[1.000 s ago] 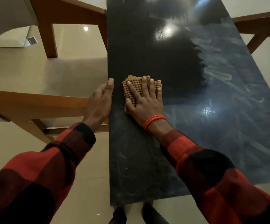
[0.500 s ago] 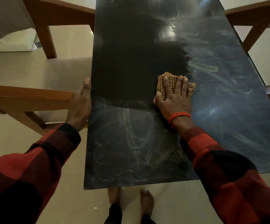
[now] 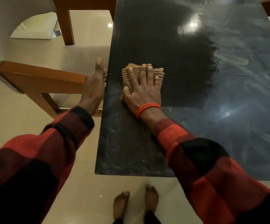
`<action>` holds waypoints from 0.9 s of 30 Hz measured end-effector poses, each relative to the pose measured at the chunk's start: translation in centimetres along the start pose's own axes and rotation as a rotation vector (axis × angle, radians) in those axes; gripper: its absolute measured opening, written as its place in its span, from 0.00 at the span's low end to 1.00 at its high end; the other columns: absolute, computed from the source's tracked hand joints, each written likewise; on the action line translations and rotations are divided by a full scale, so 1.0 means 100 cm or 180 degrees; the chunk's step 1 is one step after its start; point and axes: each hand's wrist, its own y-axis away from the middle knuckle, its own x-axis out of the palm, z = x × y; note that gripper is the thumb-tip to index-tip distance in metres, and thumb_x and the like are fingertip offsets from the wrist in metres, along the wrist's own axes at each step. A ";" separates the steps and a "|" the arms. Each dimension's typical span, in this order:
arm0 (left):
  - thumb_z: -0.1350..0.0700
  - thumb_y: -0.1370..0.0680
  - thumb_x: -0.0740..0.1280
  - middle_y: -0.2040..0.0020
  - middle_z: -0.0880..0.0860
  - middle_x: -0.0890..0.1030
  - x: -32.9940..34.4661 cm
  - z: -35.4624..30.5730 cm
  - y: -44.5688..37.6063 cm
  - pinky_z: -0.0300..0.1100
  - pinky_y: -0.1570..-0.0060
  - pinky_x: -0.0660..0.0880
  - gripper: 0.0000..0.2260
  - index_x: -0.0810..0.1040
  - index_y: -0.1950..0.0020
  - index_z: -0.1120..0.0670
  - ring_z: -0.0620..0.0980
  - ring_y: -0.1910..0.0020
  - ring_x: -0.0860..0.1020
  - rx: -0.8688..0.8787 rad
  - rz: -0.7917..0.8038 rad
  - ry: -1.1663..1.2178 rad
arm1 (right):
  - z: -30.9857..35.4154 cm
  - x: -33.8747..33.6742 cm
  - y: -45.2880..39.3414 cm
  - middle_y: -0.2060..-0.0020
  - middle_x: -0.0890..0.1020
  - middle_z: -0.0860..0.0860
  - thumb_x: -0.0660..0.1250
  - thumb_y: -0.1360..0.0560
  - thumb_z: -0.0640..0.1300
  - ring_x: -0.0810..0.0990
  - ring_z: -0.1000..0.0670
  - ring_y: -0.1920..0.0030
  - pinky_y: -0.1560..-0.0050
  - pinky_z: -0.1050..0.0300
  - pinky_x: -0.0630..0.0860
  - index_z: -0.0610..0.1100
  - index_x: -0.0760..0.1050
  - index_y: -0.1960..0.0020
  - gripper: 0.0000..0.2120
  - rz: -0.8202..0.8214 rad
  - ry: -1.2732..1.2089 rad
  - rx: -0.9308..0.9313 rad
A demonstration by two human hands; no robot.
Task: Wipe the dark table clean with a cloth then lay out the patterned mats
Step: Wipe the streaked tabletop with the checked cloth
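- Cloth: folded tan waffle-weave cloth (image 3: 143, 76) lies flat on the dark glossy rectangular bench (image 3: 187, 65), near its left long edge, roughly midway along the visible length.
- Right hand (image 3: 141, 91): palm down on the cloth, fingers straight and spread, pressing it to the surface; not clenched round it. Orange cord bracelet (image 3: 147, 109) at the wrist.
- Left hand (image 3: 95, 83): at the bench's left edge, thumb extended upward alongside it; fingers hidden below the rim, so grasp cannot be determined.
- Handling, judged: cloth looks soft, light and limp; it would bunch or unfold if pulled by a corner. Best driven under a flat palm, pressure centred on the folded stack.
- Surface: matte-dark wiped patch beyond the cloth; pale dusty smears on the right half and the near end. Wiping judged partly done.
- Patterned mats: none in view.
- Surroundings: brown wooden chair (image 3: 42, 78) just beside the left hand; bare feet (image 3: 136, 202) on the cream tiled floor (image 3: 85, 34).
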 end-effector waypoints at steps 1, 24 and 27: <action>0.31 0.20 0.49 0.51 0.37 0.84 -0.003 0.003 -0.002 0.35 0.50 0.74 0.27 0.84 0.47 0.42 0.36 0.47 0.81 -0.0026 0.0000 0.0102 | 0.013 0.004 0.000 0.19 0.44 0.44 0.50 0.21 0.61 0.40 0.42 0.20 0.22 0.39 0.40 0.55 0.46 0.19 0.33 0.0041 -0.0022 -0.0121; 0.33 0.19 0.52 0.26 0.53 0.73 -0.015 0.017 0.014 0.36 0.39 0.71 0.34 0.67 0.24 0.56 0.47 0.30 0.72 -0.0049 0.0291 0.0426 | -0.033 -0.007 0.018 0.19 0.46 0.46 0.50 0.21 0.60 0.42 0.44 0.19 0.22 0.39 0.42 0.57 0.48 0.19 0.32 -0.0015 0.0137 0.0358; 0.33 0.19 0.50 0.25 0.52 0.71 -0.014 0.015 0.017 0.37 0.38 0.69 0.34 0.66 0.23 0.55 0.50 0.26 0.70 -0.0046 0.0328 0.0381 | -0.074 -0.018 0.031 0.19 0.46 0.46 0.49 0.20 0.60 0.43 0.43 0.19 0.22 0.38 0.43 0.57 0.48 0.19 0.31 -0.0048 0.0203 0.0596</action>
